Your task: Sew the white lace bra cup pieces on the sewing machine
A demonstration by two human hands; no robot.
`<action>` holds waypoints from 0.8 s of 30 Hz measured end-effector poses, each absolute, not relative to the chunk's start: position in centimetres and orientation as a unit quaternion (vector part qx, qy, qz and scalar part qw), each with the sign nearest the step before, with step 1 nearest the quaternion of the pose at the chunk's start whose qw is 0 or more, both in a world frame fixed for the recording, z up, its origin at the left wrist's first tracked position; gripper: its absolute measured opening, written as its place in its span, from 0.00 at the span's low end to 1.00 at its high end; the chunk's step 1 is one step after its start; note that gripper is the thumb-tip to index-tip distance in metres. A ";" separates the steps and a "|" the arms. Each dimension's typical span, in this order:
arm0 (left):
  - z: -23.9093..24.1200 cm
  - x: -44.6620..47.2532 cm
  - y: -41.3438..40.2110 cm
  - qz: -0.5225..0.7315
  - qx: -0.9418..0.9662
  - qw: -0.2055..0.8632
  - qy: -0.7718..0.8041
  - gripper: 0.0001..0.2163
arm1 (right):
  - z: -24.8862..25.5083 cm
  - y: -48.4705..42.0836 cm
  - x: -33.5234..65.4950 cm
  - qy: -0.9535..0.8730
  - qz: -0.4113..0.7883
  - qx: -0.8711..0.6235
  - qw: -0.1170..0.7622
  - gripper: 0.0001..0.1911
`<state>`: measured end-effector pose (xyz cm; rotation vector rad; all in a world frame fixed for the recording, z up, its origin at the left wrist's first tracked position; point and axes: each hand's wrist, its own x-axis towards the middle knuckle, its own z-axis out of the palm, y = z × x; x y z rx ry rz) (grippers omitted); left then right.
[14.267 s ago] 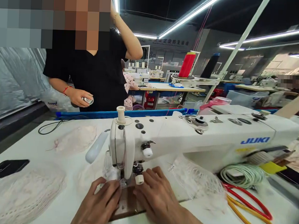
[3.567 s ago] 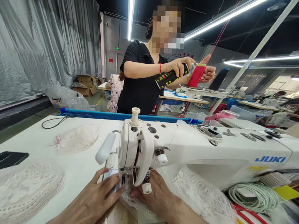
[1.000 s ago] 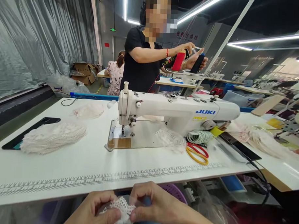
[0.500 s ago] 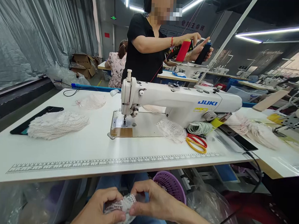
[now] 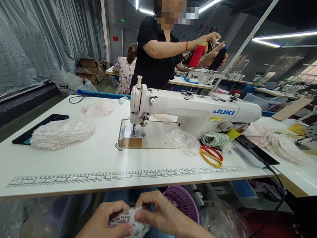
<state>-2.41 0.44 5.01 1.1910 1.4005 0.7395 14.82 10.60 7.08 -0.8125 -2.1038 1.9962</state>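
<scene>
A piece of white lace [image 5: 130,220] is pinched between both my hands, low over my lap and in front of the table edge. My left hand [image 5: 106,221] grips its left side, thumb below and fingers above. On its upper right side, my right hand [image 5: 155,211] holds it between thumb and fingers. Above them on the table stands a white sewing machine [image 5: 190,106], its needle area clear of any cloth. A stack of pale lace pieces [image 5: 63,132] lies left of it, and a loose lace piece [image 5: 185,140] rests against its base.
Scissors with red and yellow handles [image 5: 211,156] lie by a coil of pale cord [image 5: 214,139]. A ruler strip [image 5: 120,175] runs along the table's front. Below sits a purple basket [image 5: 183,201]. Behind the machine, a co-worker [image 5: 158,53] handles thread cones [image 5: 197,55].
My fingers have shifted on the lace, and more of its patterned face now shows between them. The view has moved slightly. The co-worker's hands are still at the cones.
</scene>
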 end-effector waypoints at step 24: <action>11.1 -12.4 22.4 0.103 0.605 0.388 0.688 0.06 | 8.3 26.1 8.3 -0.968 0.033 -0.008 0.250 0.10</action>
